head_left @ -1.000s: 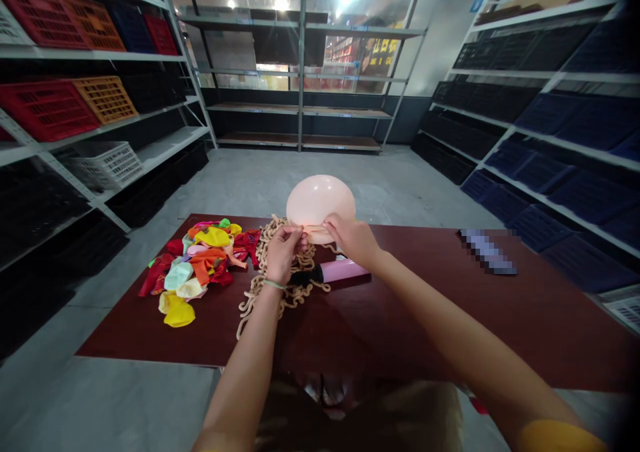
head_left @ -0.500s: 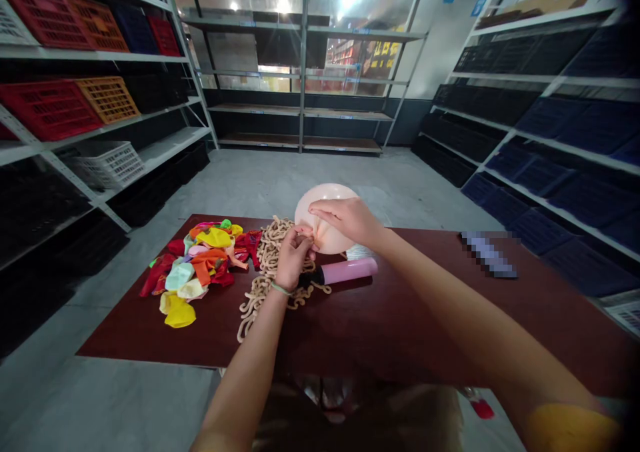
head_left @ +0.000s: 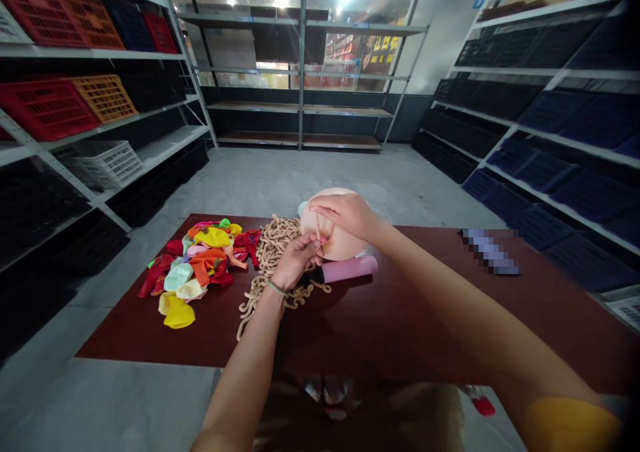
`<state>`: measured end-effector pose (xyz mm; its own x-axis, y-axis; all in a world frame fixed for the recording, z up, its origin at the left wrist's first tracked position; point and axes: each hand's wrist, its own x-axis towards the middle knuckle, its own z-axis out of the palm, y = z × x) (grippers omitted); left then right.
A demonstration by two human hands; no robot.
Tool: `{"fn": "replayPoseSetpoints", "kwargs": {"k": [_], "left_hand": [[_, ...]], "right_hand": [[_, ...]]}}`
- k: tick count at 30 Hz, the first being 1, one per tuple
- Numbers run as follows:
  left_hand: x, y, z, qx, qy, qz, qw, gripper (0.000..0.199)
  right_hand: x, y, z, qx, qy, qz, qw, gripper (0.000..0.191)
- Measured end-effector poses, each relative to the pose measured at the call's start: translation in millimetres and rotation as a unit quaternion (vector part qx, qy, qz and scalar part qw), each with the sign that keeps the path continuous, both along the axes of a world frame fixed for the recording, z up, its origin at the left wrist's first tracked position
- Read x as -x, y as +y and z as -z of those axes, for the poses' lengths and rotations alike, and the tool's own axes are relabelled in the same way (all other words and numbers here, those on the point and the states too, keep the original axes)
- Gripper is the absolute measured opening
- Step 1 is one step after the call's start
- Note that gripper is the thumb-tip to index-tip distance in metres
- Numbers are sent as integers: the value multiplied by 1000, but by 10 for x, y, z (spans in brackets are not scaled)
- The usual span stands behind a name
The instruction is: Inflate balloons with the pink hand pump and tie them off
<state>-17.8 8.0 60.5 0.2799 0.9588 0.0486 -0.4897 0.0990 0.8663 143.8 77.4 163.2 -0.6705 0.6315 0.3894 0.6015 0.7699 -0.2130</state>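
An inflated pale pink balloon [head_left: 345, 242] is between my two hands above the dark red table [head_left: 380, 332]. My left hand [head_left: 297, 259], with a thin green band at the wrist, pinches the balloon's narrow neck. Over the balloon lies my right hand [head_left: 350, 213], its fingers long and pressed together; the stretched neck runs from under them down to my left fingertips. My right thumb is hidden. Just below the balloon rests a pink hand pump [head_left: 350, 269] with a black end, partly covered by my left hand. Beige uninflated long balloons [head_left: 273, 252] are heaped beside my left hand.
A pile of colourful flat balloons [head_left: 205, 259] sits on the table's left. A blurred-out bluish object [head_left: 490, 252] lies at the right. Shelves with crates [head_left: 50, 109] stand at the left, more shelves [head_left: 545, 129] at the right, and a rack [head_left: 303, 109] at the back.
The balloon has shifted slightly right and down. My left hand has turned and moved a little right, still pinching the neck. My right hand has stayed nearly in place over the balloon.
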Motion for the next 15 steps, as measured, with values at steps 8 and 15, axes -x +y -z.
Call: {"fn": "replayPoseSetpoints", "kwargs": {"k": [8,15], "left_hand": [[-78,32,23,-25,67,-25,997,34],[-124,-1,74,-209,322,-128,915,35]], "right_hand": [[10,-134,-204,94,-53,-7,994,30],[290,-203,-294,106,-129,-77,983,16]]}}
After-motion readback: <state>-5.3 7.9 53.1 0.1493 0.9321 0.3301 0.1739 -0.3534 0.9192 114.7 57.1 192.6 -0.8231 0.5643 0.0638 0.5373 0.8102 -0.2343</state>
